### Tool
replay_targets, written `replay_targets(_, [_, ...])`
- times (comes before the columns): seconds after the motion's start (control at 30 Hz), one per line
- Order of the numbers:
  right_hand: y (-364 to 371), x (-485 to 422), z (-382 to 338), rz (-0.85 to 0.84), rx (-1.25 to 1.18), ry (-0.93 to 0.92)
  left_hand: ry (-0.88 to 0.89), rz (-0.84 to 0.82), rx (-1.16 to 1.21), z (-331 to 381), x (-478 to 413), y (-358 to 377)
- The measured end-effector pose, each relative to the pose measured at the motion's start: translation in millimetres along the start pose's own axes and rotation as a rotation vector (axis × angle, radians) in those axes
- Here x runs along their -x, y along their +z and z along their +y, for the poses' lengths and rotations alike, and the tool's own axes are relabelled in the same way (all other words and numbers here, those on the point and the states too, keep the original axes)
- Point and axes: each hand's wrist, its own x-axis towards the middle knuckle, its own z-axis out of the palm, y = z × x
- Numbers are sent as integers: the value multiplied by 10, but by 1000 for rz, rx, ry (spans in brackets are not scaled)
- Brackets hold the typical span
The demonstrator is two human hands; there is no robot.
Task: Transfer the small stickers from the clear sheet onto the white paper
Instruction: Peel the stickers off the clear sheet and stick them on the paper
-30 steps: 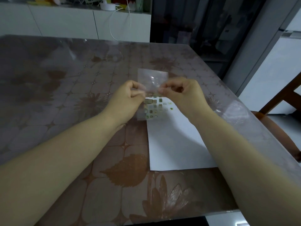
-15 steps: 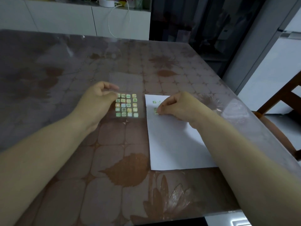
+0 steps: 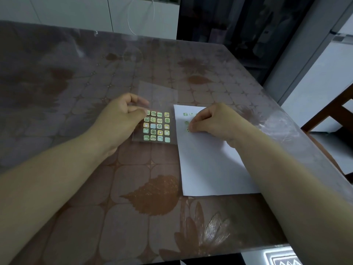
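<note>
Your left hand is curled at the left edge of the clear sheet, thumb & forefinger pinching it right by the top-left corner of the sticker grid. The sheet sits on the table, far half bare, near half carrying the small stickers: green, yellow & pale blue squares w/ tiny icons, five rows of four, the top-left one partly under your thumb. Can't tell if the pinched edge is lifted or flat.

The white paper lies flat just right of the sheet, long side running away from you. The sheet's right edge meets the paper's left edge; whether they overlap is unclear.

Your right hand is on the paper's far-left part, fingers curled, thumb & forefinger tips bunched down on one sticker, mostly hidden under them. A few placed stickers show near the paper's top-left corner, some blurred, some behind your knuckles.

Hands are apart, w/ the sticker grid between them, both forearms low over the table.

Bkgd: the tablecloth has a brown leaf pattern under a clear cover. White cabinet beyond the far edge w/ a thin cable hanging down its front. Wooden chair at the right.
</note>
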Motion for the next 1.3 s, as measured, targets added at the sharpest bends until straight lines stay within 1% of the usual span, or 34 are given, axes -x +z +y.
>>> replay_targets(0.5, [38, 7, 1, 27, 2, -7, 16, -21, 6, 10, 9, 16])
replay_targets(0.67, [30, -43, 32, 20, -2, 18, 16, -27, 51, 19, 17, 23])
replay_targets(0.9, [37, -63, 42, 7, 47, -30, 10, -75, 135, 28, 29, 12])
replay_targets(0.97, [53, -38, 30, 46, 43, -111, 10, -79, 135, 29, 38, 10])
replay_targets(1.1, [104, 44, -93, 191, -59, -395, 18, -99, 141, 73, 65, 28])
replay_targets(1.23, [236, 76, -167, 284, 49, -607, -4, -153, 204, 112, 98, 61])
replay_targets(1.3, [306, 65, -149, 331, 71, -671, -17, -177, 209, 132, 123, 79])
